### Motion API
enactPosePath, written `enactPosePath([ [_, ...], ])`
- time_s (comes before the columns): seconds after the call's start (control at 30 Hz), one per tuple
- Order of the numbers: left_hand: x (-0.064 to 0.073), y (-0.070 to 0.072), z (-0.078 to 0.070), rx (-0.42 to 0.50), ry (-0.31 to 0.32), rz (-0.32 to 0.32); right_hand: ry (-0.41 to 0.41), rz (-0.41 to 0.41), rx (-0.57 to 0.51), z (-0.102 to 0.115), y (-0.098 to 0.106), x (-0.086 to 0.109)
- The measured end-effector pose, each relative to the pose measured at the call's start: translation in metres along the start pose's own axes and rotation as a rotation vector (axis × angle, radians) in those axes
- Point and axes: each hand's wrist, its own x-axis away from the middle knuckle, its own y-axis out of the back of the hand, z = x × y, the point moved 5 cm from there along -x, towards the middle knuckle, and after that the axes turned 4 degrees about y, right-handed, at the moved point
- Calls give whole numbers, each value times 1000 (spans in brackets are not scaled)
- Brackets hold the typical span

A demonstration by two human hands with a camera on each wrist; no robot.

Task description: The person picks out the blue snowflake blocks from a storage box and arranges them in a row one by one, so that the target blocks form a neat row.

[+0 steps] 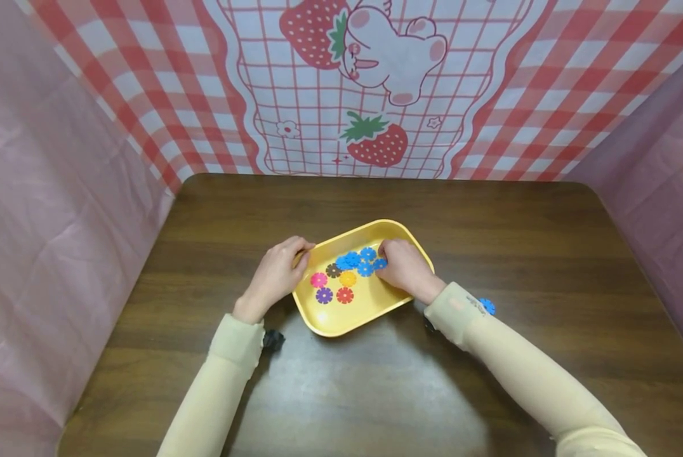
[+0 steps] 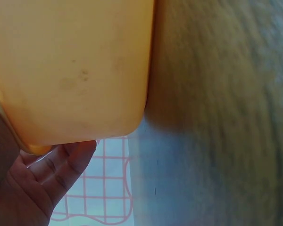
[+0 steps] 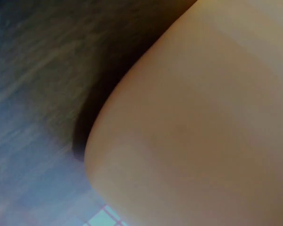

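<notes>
A yellow plastic tray (image 1: 384, 306) stands on the table and holds several notched snowflake discs. My left hand (image 1: 275, 276) grips its left rim, thumb on the near side; the left wrist view shows the fingers (image 2: 68, 165) against the tray's outer wall (image 2: 75, 70). Reaching in over the right side, my right hand (image 1: 405, 266) pinches a blue snowflake disc (image 1: 379, 263) at its fingertips. Beside it lies a cluster of blue discs (image 1: 352, 259). Nearer the left hand are a pink disc (image 1: 318, 280), a brown one (image 1: 333, 270), a yellow-orange one (image 1: 348, 278), a purple one (image 1: 324, 295) and a red one (image 1: 344, 295).
Another blue disc (image 1: 487, 306) lies on the brown table (image 1: 524, 241), next to the right sleeve (image 1: 461, 314). A red-checked strawberry cloth (image 1: 376, 95) hangs behind the table's far edge, and pink curtains (image 1: 61, 190) flank it.
</notes>
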Motion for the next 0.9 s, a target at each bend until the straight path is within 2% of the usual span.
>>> enactPosePath([
  [0.2,0,0,-1,1,3,1,-15,-9,-27,1,3,2],
  [0.3,0,0,0,0,4,0,14,-31,-64,3,4,2],
  [0.57,1,-1,-1,1,7,1,121,-58,-267,9,9,8],
  [0.8,1,0,-2,-4,4,-3,129,-76,-351,5,22,17],
  [0.9,1,1,-2,-6,0,-4,132,-78,-354,4,31,22],
])
